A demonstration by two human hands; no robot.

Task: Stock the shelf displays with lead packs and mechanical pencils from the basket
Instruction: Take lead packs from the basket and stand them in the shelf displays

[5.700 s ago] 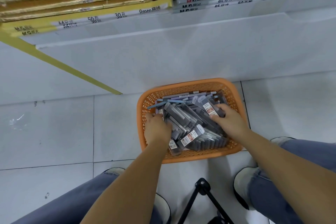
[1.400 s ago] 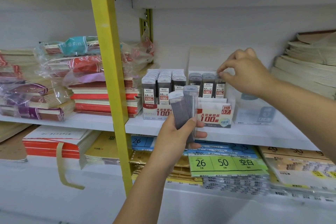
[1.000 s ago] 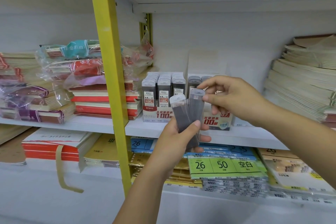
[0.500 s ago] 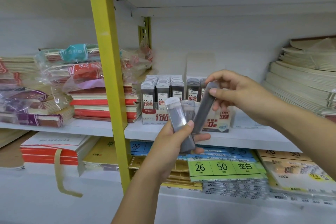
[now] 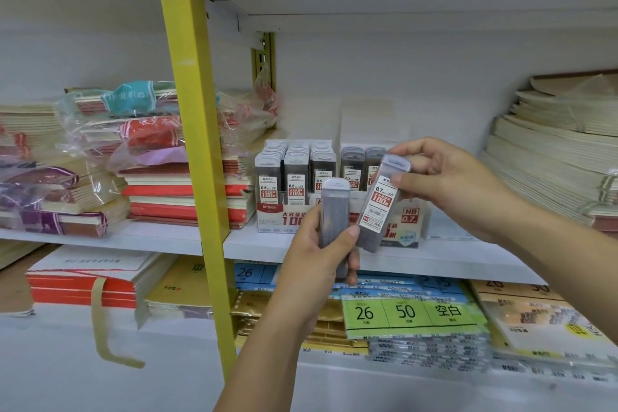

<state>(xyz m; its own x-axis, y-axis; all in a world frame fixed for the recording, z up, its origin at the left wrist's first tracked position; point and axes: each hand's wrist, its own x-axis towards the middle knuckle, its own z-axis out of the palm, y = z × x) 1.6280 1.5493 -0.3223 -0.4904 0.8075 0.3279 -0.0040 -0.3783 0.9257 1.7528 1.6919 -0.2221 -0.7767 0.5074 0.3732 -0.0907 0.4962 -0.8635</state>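
My left hand [image 5: 314, 261] grips a grey lead pack [image 5: 334, 211] upright in front of the shelf. My right hand [image 5: 444, 184] pinches a second lead pack [image 5: 381, 207] by its top; this pack is tilted, and its label reads 0.7 HB. Behind them on the white shelf [image 5: 451, 257] stand two display boxes. The 0.5 display box [image 5: 284, 214] on the left holds full rows of packs. The 0.7 display box [image 5: 409, 221] on the right is partly hidden by my hands and shows two packs at its back. The basket is out of view.
A yellow upright post [image 5: 194, 150] rises left of the displays. Bagged notebooks [image 5: 133, 144] and red-spined books [image 5: 187, 191] fill the shelf's left. Beige paper stacks [image 5: 551, 150] sit at the right. Loose-leaf paper packs [image 5: 411, 314] lie on the shelf below.
My right hand has drawn one pack away from those in my left hand and turned it label forward. Before that it set a pack into the 0.7 display box.
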